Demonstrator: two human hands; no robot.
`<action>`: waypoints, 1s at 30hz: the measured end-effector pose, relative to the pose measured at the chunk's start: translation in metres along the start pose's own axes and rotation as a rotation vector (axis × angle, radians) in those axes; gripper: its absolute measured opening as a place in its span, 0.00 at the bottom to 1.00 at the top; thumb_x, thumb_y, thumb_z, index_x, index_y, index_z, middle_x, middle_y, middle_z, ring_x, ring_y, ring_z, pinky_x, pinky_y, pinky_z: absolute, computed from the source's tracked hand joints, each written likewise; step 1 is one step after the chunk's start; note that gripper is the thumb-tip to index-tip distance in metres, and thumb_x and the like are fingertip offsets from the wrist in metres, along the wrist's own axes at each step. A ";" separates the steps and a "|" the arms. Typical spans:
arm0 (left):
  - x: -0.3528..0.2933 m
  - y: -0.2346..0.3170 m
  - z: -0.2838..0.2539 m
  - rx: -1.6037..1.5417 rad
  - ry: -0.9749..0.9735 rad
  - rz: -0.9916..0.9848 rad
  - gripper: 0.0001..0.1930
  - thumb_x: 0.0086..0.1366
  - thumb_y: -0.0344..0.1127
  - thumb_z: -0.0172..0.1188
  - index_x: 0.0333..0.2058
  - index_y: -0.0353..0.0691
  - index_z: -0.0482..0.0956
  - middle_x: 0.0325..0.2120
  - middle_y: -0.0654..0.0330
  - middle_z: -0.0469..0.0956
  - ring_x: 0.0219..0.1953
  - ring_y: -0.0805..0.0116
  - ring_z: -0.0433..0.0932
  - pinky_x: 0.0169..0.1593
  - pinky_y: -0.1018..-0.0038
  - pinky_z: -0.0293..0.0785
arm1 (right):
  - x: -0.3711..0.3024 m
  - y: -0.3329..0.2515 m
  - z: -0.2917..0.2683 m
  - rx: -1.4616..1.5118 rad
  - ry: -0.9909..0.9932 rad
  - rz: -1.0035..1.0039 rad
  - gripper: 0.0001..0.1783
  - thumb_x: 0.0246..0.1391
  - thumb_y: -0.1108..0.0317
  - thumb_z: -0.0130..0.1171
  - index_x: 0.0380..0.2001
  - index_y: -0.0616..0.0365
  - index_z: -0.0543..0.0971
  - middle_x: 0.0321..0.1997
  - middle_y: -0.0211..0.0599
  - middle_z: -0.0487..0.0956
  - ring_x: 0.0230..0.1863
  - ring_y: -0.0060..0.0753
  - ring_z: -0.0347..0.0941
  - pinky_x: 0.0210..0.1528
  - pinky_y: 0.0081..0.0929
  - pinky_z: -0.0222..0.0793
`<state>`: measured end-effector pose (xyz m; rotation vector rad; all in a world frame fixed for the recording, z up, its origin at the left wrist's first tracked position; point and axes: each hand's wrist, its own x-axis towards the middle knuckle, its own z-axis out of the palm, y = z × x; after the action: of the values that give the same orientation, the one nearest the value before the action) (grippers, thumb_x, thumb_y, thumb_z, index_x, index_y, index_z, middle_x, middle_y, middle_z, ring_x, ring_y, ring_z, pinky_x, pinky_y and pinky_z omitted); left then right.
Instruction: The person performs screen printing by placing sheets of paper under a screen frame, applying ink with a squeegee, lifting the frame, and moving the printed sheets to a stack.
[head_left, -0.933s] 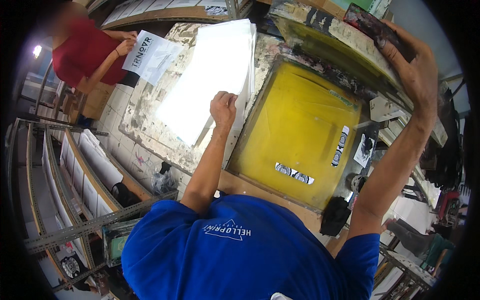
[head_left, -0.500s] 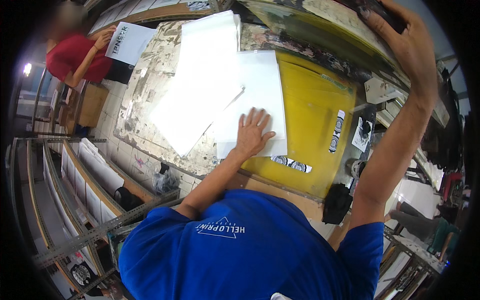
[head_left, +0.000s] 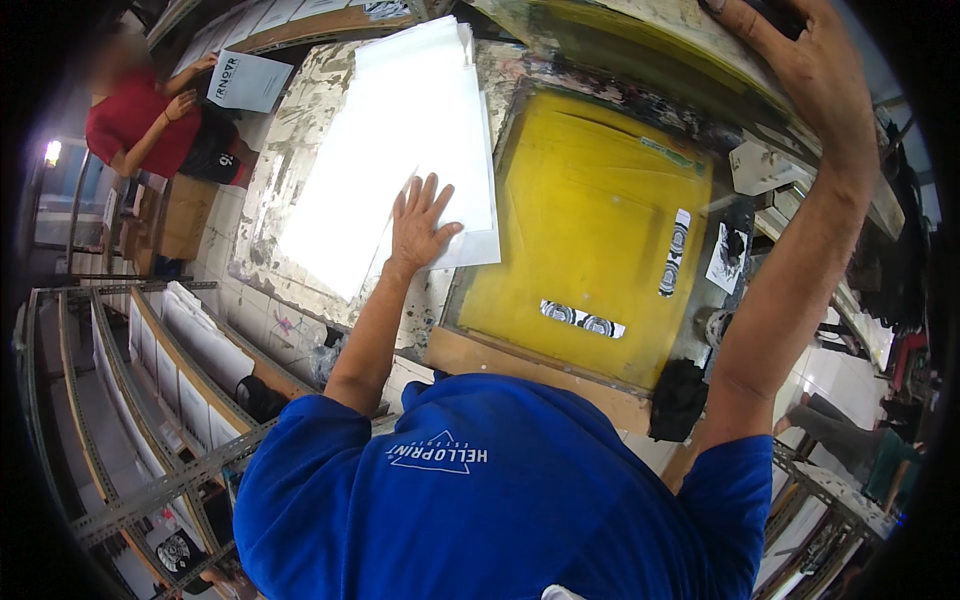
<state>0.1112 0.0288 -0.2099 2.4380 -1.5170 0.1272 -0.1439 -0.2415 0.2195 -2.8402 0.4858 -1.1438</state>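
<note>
My left hand (head_left: 422, 225) lies flat with fingers spread on white sheets (head_left: 440, 130), which overlap a larger white stack (head_left: 350, 190) on the left of the worktable. Up at the top right, my right hand (head_left: 800, 65) is closed round the dark edge of a raised screen frame (head_left: 640, 60); its fingertips are partly cut off by the picture's rim. Between the two hands lies a yellow board (head_left: 560, 220). Two printed black-and-white strips, one upright (head_left: 674, 253) and one lying across (head_left: 583, 319), sit near its right and front edges.
A person in a red shirt (head_left: 150, 125) at the far left handles a printed sheet (head_left: 248, 82). Metal racks with boards (head_left: 190, 350) stand at left. A black cloth (head_left: 678, 398) hangs by the board's near right corner; an ink-smeared paper (head_left: 726, 257) lies beyond it.
My left hand has slid the white sheets leftward off the yellow board onto the stack's side. My right hand stays up at the frame. The person in red has shifted the printed sheet left.
</note>
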 end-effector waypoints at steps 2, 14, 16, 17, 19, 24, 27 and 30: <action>0.002 0.002 -0.005 -0.039 0.087 0.004 0.32 0.63 0.64 0.60 0.61 0.54 0.78 0.69 0.52 0.66 0.72 0.45 0.58 0.71 0.47 0.51 | 0.003 0.002 -0.004 -0.018 -0.080 0.021 0.17 0.54 0.59 0.70 0.43 0.56 0.89 0.35 0.35 0.89 0.33 0.30 0.81 0.48 0.32 0.75; 0.029 0.035 0.008 -0.454 0.232 -0.256 0.07 0.52 0.38 0.77 0.29 0.46 0.88 0.38 0.64 0.82 0.45 0.59 0.77 0.49 0.62 0.70 | 0.013 0.007 -0.014 0.165 -0.220 0.170 0.16 0.53 0.59 0.72 0.42 0.56 0.89 0.33 0.34 0.89 0.30 0.27 0.81 0.43 0.32 0.77; 0.032 0.047 -0.001 -0.353 0.392 -0.149 0.07 0.53 0.37 0.76 0.27 0.45 0.88 0.37 0.64 0.82 0.44 0.59 0.78 0.49 0.63 0.71 | 0.013 0.006 -0.015 0.197 -0.216 0.185 0.16 0.52 0.60 0.72 0.42 0.56 0.89 0.34 0.35 0.89 0.31 0.27 0.81 0.43 0.32 0.77; 0.030 0.048 -0.001 -0.342 0.373 -0.131 0.07 0.53 0.37 0.76 0.27 0.44 0.87 0.37 0.63 0.82 0.44 0.60 0.78 0.48 0.63 0.71 | 0.005 0.007 -0.003 0.151 -0.114 0.121 0.16 0.52 0.60 0.72 0.42 0.57 0.89 0.34 0.35 0.89 0.31 0.28 0.81 0.43 0.32 0.77; 0.024 0.046 0.004 -0.315 0.334 -0.102 0.08 0.54 0.36 0.76 0.27 0.42 0.86 0.36 0.62 0.82 0.42 0.61 0.78 0.47 0.63 0.72 | 0.005 0.012 0.003 0.148 -0.033 0.081 0.16 0.51 0.62 0.72 0.41 0.57 0.89 0.34 0.36 0.89 0.31 0.29 0.81 0.44 0.31 0.77; 0.039 0.032 -0.001 -0.619 0.434 -0.274 0.06 0.56 0.32 0.74 0.30 0.39 0.86 0.35 0.58 0.81 0.37 0.61 0.79 0.39 0.66 0.73 | 0.004 0.010 0.000 0.109 -0.056 0.094 0.15 0.51 0.63 0.71 0.41 0.57 0.89 0.34 0.37 0.89 0.32 0.30 0.81 0.45 0.31 0.76; 0.062 0.040 -0.051 -0.614 0.610 -0.258 0.05 0.56 0.28 0.73 0.31 0.38 0.86 0.35 0.56 0.81 0.34 0.60 0.80 0.36 0.68 0.74 | 0.002 0.003 -0.002 0.035 -0.073 0.069 0.16 0.51 0.62 0.71 0.41 0.57 0.89 0.34 0.37 0.89 0.32 0.31 0.82 0.45 0.32 0.76; 0.067 0.072 -0.076 -0.637 0.477 -0.178 0.07 0.56 0.32 0.75 0.31 0.38 0.87 0.42 0.57 0.82 0.42 0.61 0.81 0.45 0.67 0.76 | 0.001 0.009 0.003 0.007 -0.031 0.065 0.16 0.51 0.60 0.70 0.41 0.57 0.89 0.34 0.37 0.89 0.32 0.31 0.82 0.44 0.32 0.76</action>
<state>0.0818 -0.0390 -0.1094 1.8451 -0.9406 0.1483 -0.1434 -0.2505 0.2165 -2.8095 0.5669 -1.0870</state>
